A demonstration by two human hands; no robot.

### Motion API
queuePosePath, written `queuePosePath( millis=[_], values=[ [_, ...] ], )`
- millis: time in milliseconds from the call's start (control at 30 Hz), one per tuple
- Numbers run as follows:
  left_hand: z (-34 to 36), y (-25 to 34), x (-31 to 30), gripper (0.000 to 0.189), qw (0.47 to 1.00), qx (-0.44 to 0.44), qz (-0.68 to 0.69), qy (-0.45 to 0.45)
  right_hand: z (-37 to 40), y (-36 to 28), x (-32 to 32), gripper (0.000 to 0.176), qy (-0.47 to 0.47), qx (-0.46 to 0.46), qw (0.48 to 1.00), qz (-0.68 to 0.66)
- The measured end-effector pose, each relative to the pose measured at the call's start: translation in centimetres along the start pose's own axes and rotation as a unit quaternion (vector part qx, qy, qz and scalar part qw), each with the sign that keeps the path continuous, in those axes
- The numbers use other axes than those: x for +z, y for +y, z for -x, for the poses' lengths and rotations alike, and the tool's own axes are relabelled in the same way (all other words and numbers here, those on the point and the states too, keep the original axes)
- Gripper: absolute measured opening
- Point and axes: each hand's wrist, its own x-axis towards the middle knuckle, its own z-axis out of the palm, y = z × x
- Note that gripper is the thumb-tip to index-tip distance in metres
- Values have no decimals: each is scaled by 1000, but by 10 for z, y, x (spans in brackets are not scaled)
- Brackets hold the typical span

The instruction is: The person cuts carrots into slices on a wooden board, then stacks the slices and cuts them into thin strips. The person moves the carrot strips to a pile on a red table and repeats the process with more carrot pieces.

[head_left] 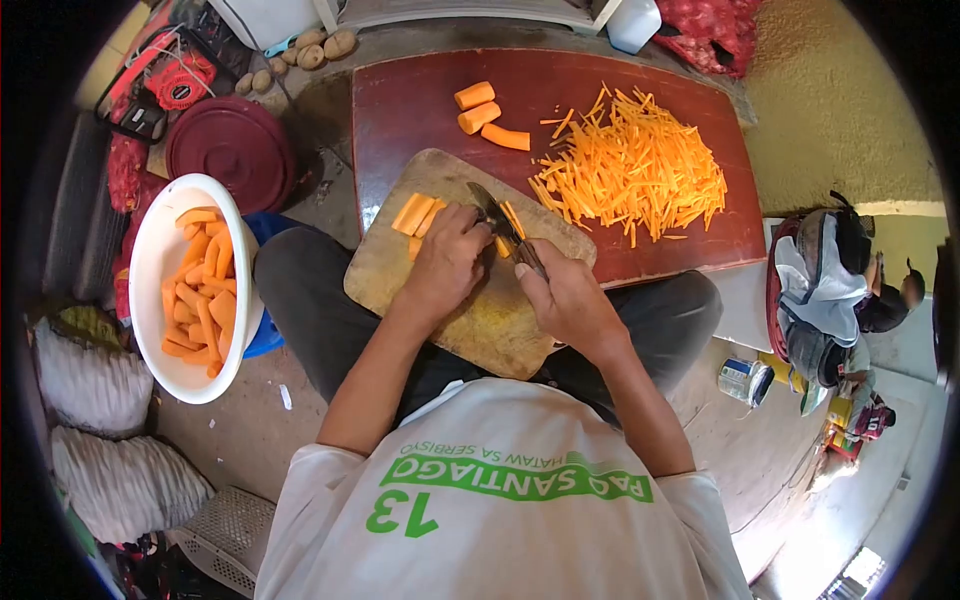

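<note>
A worn wooden cutting board lies across my lap. My right hand is wrapped round the handle of a knife, its dark blade pointing up and left over the board. Thin carrot strips lie along the blade's right side. My left hand is closed, fingers curled down beside the blade on a carrot piece mostly hidden beneath them. Cut carrot slabs rest on the board just left of my left hand.
A red table ahead bears a heap of carrot strips and three peeled carrot chunks. At left, a white basin holds several peeled carrots beside a dark red lidded tub. Other people are at far right.
</note>
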Motion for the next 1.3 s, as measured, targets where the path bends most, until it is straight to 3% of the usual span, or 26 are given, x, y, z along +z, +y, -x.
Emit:
queuePosePath(
  millis=[167,267,367,700,1067,1167,1300],
  values=[
    [5,-2,4,30,1000,9,-7,8,7,-5,-4,25,6,3,998,-60],
    [1,-3,5,29,1000,13,-13,15,4,3,1,25,13,-29,999,-34],
    [4,-3,6,30,999,21,-16,25,0,3,2,25,-9,-5,1000,-6],
    [3,2,3,34,1000,12,-15,14,7,-7,-4,23,13,-5,998,-62],
    [1,4,2,21,998,34,-14,46,7,-11,1,22,8,-36,999,-17],
    [0,5,0,20,999,25,-4,40,11,-22,-7,22,-8,17,999,-49],
    [2,2,5,23,999,26,-10,41,14,-10,-1,22,33,-41,998,-35]
  ],
)
